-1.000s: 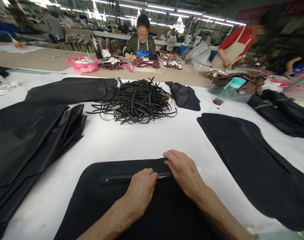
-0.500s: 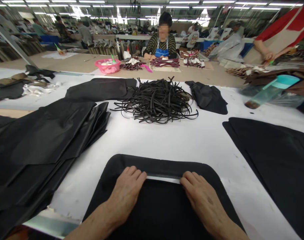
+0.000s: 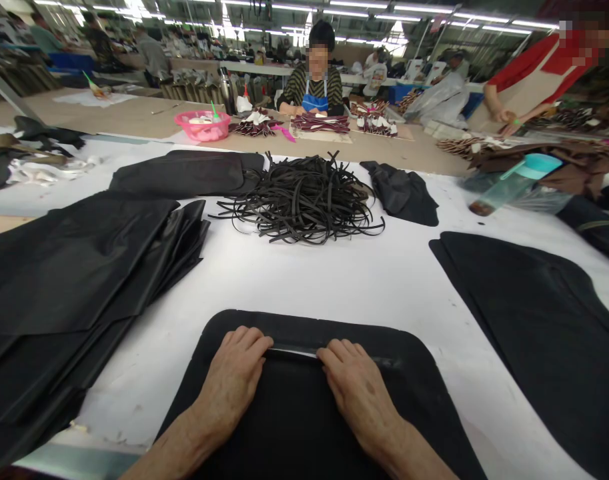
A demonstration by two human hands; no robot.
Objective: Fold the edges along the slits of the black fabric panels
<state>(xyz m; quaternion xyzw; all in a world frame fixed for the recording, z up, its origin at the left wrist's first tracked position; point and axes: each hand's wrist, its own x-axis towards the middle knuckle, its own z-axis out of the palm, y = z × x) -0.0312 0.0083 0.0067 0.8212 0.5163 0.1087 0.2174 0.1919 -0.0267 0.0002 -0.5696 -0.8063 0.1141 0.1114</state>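
Note:
In front of me lies a black leather-like panel (image 3: 294,413) with rounded far corners. Near its far end a narrow white strip (image 3: 297,353) shows in a slit between my hands. My left hand (image 3: 237,370) has its fingers curled down and pressed together on the panel at the left end of the strip. At the strip's right end, my right hand (image 3: 357,383) grips the panel in the same way. The fingertips of both hands are partly hidden, so I cannot tell how many layers they pinch.
Large black sheets (image 3: 69,267) lie stacked at left, more black panels (image 3: 529,320) at right. Beyond are a heap of black strips (image 3: 309,200), a crumpled black piece (image 3: 404,193) and a bottle (image 3: 514,180). A co-worker (image 3: 314,87) sits opposite; another person (image 3: 524,80) stands at right.
My right hand has slid left along the slit, closer to my left hand. Less of the white strip shows between them. The view has turned slightly to the right.

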